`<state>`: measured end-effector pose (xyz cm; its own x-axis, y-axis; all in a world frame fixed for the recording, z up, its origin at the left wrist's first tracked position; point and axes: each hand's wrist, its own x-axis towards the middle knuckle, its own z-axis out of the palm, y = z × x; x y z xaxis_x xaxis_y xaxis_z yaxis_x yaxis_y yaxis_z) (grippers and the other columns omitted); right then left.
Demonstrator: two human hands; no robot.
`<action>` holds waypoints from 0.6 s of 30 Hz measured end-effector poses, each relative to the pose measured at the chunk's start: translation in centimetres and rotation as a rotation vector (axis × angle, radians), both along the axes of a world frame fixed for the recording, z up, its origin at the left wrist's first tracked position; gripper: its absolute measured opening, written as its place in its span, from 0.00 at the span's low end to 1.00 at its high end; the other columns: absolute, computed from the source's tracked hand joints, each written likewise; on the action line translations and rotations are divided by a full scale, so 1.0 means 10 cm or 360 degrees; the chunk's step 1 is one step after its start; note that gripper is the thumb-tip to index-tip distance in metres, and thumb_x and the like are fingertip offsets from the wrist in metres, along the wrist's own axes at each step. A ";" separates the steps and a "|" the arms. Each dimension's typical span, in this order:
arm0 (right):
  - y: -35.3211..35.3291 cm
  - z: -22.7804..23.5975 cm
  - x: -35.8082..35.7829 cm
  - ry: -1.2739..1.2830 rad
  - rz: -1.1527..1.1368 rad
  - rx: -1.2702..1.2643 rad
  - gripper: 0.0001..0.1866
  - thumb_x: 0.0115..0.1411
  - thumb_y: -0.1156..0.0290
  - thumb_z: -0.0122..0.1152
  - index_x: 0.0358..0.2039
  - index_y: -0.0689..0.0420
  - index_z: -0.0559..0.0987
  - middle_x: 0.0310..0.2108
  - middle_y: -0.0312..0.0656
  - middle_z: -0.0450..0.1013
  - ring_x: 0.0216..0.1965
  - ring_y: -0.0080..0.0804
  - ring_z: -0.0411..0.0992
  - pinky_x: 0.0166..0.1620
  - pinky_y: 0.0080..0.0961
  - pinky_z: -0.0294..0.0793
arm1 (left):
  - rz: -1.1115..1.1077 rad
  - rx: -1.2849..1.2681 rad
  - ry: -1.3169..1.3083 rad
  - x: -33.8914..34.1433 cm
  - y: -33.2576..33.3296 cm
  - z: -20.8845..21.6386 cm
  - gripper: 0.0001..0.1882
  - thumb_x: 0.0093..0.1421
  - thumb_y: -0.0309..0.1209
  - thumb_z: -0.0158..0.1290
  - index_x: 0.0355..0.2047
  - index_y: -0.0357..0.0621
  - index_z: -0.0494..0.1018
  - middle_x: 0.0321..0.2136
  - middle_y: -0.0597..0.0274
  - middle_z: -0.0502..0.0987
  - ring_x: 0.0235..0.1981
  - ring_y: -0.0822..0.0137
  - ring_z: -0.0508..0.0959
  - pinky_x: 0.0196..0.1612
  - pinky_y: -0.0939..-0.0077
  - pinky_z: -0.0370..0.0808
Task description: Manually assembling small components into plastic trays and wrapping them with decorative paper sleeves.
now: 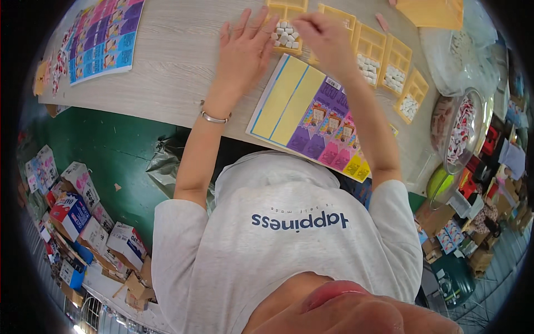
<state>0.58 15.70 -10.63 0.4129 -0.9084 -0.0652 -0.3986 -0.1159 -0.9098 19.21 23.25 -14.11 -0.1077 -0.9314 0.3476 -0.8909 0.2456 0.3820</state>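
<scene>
A worker in a pale grey shirt [289, 195] leans over a counter [167, 72], both forearms stretched out across it. Nearest the body, a printed sheet [282, 100] lies slantwise along the counter's near edge, its right side passing under the right forearm; the spot seems chosen to keep it close at hand.

Beyond it, a yellow tray [276, 11] with white pieces [286, 39] sits between the two hands. The left hand [245, 55] is spread palm down at the tray's left side, perhaps to steady it; whether the fingertips press on the rim is unclear. The right hand [325, 42] is curled over the tray's right side, its fingers bent inward. Whether it grips a piece cannot be told.

More trays [371, 40] fan out to the right, just beside one another, apparently set within the right arm's sweep. Farther right, a clear bowl [439, 131] holds red-and-white packets [463, 131], its high wall likely there to stop spills, with a plastic bag [459, 61] behind it.

At the counter's far left lie bright printed sheets [105, 47], well apart from the hands.
</scene>
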 end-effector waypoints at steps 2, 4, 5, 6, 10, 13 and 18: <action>0.03 -0.12 0.15 0.0144 0.0114 -0.0349 0.10 0.63 0.69 0.59 0.42 0.57 0.83 0.34 0.35 0.81 0.35 0.31 0.78 0.40 0.24 0.75 | 0.0077 0.0125 -0.0203 0.00 0.02 -0.08 0.25 0.70 0.37 0.46 0.67 0.57 0.63 0.69 0.66 0.63 0.70 0.56 0.59 0.70 0.43 0.50; 0.04 -0.22 0.17 0.0286 0.0227 -0.0698 0.11 0.65 0.68 0.58 0.43 0.57 0.83 0.33 0.36 0.80 0.34 0.30 0.78 0.39 0.25 0.75 | 0.0077 0.0067 -0.0184 0.00 0.03 -0.14 0.25 0.69 0.38 0.47 0.66 0.57 0.65 0.67 0.67 0.65 0.69 0.57 0.61 0.69 0.41 0.50; 0.04 -0.23 0.17 0.0323 0.0241 -0.0746 0.11 0.66 0.67 0.58 0.45 0.57 0.82 0.32 0.36 0.80 0.32 0.27 0.76 0.37 0.24 0.75 | 0.0080 0.0022 -0.0171 0.00 0.03 -0.14 0.24 0.68 0.39 0.48 0.65 0.56 0.67 0.65 0.68 0.67 0.69 0.58 0.62 0.68 0.39 0.51; 0.03 -0.23 0.16 0.0360 0.0255 -0.0792 0.12 0.68 0.66 0.57 0.46 0.58 0.82 0.32 0.36 0.80 0.31 0.24 0.75 0.36 0.23 0.74 | 0.0086 0.0019 -0.0163 0.00 0.03 -0.14 0.24 0.68 0.39 0.48 0.65 0.56 0.67 0.65 0.68 0.67 0.69 0.58 0.62 0.68 0.39 0.51; 0.03 -0.13 0.09 0.0261 0.0011 -0.0144 0.14 0.70 0.64 0.55 0.47 0.60 0.81 0.29 0.35 0.77 0.27 0.19 0.71 0.30 0.20 0.72 | 0.0054 0.0032 0.0014 -0.03 0.05 -0.04 0.27 0.70 0.40 0.46 0.68 0.56 0.62 0.68 0.69 0.63 0.70 0.58 0.59 0.70 0.43 0.48; -0.06 -0.11 -0.05 -0.0268 -0.0136 0.0292 0.15 0.71 0.64 0.54 0.49 0.61 0.79 0.26 0.32 0.73 0.23 0.16 0.65 0.25 0.15 0.65 | -0.0067 0.0024 -0.0081 -0.10 0.05 -0.07 0.27 0.69 0.43 0.48 0.67 0.55 0.63 0.67 0.69 0.64 0.70 0.59 0.59 0.70 0.41 0.49; -0.10 0.08 -0.52 -0.1379 -0.0675 0.1304 0.12 0.70 0.69 0.53 0.47 0.64 0.77 0.27 0.31 0.69 0.21 0.14 0.57 0.23 0.10 0.58 | -0.0105 0.0076 -0.0305 -0.17 0.07 -0.07 0.31 0.66 0.49 0.50 0.67 0.54 0.63 0.67 0.68 0.64 0.70 0.59 0.58 0.69 0.39 0.48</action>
